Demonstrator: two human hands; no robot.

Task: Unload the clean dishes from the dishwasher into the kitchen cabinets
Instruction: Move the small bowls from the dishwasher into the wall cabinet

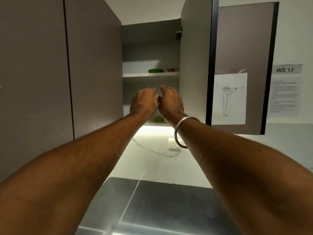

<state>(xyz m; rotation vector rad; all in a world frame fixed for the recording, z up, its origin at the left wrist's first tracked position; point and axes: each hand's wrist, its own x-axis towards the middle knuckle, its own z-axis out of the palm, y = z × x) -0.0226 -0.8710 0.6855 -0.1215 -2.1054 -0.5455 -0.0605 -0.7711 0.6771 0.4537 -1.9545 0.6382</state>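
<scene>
Both my arms reach up into the open wall cabinet (150, 48). My left hand (144, 102) and my right hand (171, 100) hover side by side in front of the lower shelf (152, 123), backs toward me, fingers loosely bent and pointing inward. I see nothing held in either hand. Just below the hands a green dish (158, 119) lies on the lower shelf, partly hidden by my wrists. On the upper shelf (135, 75) stand a green bowl (155, 70) and a patterned bowl (171, 70) beside it.
The cabinet's right door (237, 48) stands swung open with a paper drawing taped on it. Closed grey cabinet doors (50, 65) fill the left. Below are a lit marble backsplash with a wall socket (173, 145) and a dark cooktop (160, 209).
</scene>
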